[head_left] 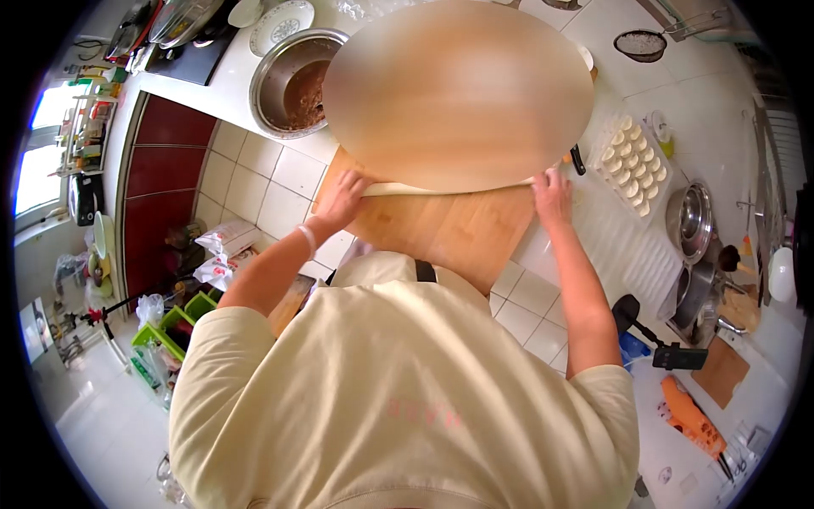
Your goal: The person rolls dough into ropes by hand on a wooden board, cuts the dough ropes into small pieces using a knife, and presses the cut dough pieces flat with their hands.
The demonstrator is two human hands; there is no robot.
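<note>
A long pale dough rope (424, 190) stretches sideways across the wooden board (432, 233) in front of me. My left hand (342, 198) is closed around its left end, near the board's left edge. At the right edge, my right hand (552, 195) has its fingers closed on the other end. A large blurred oval covers most of the board beyond the rope, so what lies there is hidden. Just past my right hand, a black handle (578, 159) sticks out from under the blur.
A metal bowl (264, 89) with brown filling stands at the far left. To the right sits a tray of several dumplings (632, 165), with metal bowls (691, 220) nearer me. A phone on a stand (678, 356) is beside my right arm. Green crates (174, 327) lie at left.
</note>
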